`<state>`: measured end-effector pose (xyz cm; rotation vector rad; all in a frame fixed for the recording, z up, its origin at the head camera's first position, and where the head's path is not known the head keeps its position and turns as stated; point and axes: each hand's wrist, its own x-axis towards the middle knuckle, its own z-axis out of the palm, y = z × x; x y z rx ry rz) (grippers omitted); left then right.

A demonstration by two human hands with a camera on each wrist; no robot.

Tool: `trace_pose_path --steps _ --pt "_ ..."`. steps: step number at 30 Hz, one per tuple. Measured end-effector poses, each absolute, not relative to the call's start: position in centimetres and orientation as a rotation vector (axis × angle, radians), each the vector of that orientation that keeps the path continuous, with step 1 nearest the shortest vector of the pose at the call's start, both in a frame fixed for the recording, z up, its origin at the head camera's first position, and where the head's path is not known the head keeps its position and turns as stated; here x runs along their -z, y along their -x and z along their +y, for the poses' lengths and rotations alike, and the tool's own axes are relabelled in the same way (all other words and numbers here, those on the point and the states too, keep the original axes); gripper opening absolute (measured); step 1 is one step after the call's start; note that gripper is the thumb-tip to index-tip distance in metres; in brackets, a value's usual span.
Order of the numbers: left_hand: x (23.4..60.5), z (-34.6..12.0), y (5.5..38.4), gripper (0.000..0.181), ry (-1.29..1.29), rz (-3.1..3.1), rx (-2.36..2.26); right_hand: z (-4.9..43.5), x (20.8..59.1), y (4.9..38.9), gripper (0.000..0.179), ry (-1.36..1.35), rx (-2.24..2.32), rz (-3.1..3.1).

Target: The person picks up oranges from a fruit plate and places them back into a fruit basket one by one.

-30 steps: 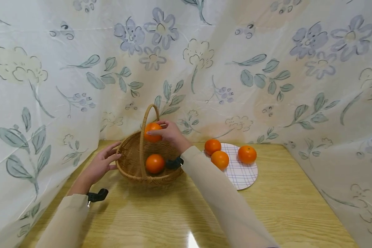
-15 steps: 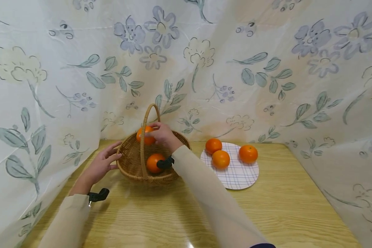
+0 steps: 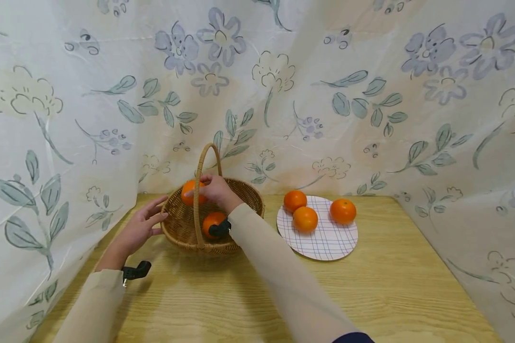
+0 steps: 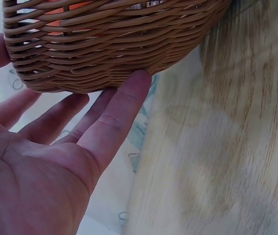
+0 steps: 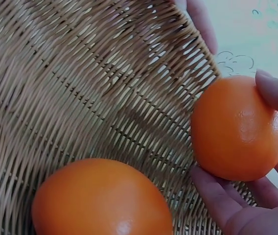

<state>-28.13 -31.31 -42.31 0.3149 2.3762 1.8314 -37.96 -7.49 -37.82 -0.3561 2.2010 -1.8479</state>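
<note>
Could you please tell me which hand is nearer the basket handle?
The right hand: it holds an orange beside the handle, while the left hand touches the left side of the basket.

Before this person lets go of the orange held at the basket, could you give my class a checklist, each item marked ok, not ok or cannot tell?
1. Right hand has a grip on the held orange, thumb and fingers around it: ok.
2. Left hand touches the outside of the basket: ok.
3. Handle points upward: ok.
4. Held orange is apart from the second orange in the basket: ok, a gap shows.
5. Held orange rests on the basket's floor: cannot tell.
6. Plate is free of fruit: not ok, three oranges lie there.
</note>
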Motion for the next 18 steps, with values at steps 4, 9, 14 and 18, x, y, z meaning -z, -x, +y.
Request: trace_pose_path --steps 4,9,14,18 --pt "42.23 -31.26 28.15 0.068 -0.309 2.381 -1.819 -7.9 38.26 37.9 0.049 0.352 1.83 2.201" --pt "42.26 -31.11 28.08 0.068 -0.301 2.385 -1.82 -8.16 38.41 37.58 0.055 0.343 1.756 2.258" --pt "42.19 -31.08 28.07 0.067 -0.304 2.375 -1.83 -8.32 38.25 37.56 0.061 0.341 1.627 2.346" --pt "42.28 -31.2 28.11 0.067 -0.309 2.373 -1.84 -8.45 38.18 37.58 0.06 0.335 1.567 2.354"
